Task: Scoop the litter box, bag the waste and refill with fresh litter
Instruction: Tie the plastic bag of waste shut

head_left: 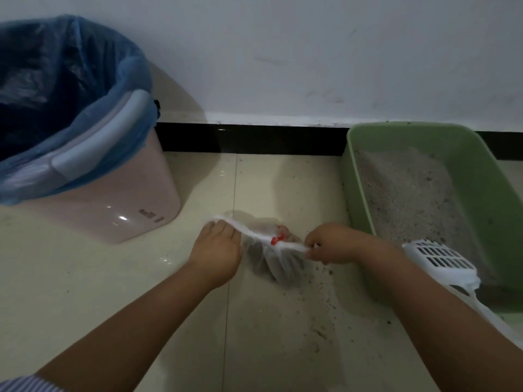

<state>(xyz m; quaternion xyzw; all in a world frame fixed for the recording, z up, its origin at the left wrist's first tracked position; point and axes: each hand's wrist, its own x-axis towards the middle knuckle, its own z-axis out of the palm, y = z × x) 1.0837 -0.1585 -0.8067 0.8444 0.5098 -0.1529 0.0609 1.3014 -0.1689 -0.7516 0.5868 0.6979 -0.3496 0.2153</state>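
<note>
A small clear plastic bag (276,260) with red print and dark clumps inside lies on the floor tiles between my hands. My left hand (216,250) grips one end of the bag's stretched top edge. My right hand (329,244) pinches the other end, and the edge is pulled taut between them. The green litter box (353,165) stands at the right by the wall, with grey litter (410,193) banked inside. A white slotted scoop (441,260) rests on the box's near edge, partly behind my right forearm.
A pink bin (119,210) lined with a blue bag (56,89) stands at the left against the white wall. Grey litter grains are scattered over the tiles (319,315) below the bag. A black skirting strip (249,138) runs along the wall.
</note>
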